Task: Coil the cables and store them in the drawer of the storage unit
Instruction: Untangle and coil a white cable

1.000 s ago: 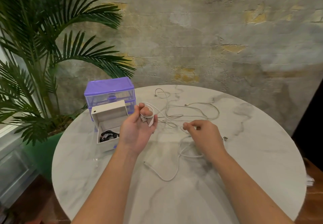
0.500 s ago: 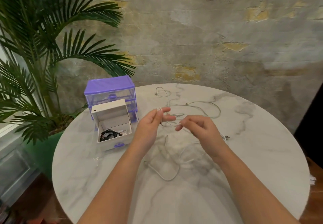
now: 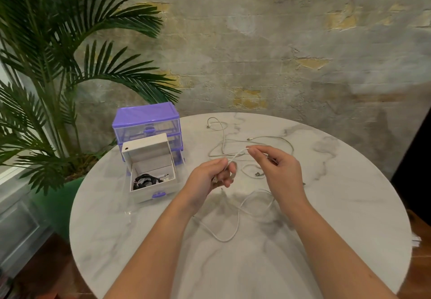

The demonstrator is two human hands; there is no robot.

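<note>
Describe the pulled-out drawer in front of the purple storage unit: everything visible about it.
The drawer is a small white box with a purple handle on its front, seemingly plastic. It stands pulled out in front of the purple storage unit, on the marble table, left of both hands. It is open at the top, with a tall white panel rising at its back. Inside lies a coiled black cable, with a pale connector beside it. Neither hand touches it.

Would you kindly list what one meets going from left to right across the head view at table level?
Palm plant → purple storage unit → open drawer holding a coiled black cable → left hand gripping the white cable → right hand pinching the same cable.
</note>
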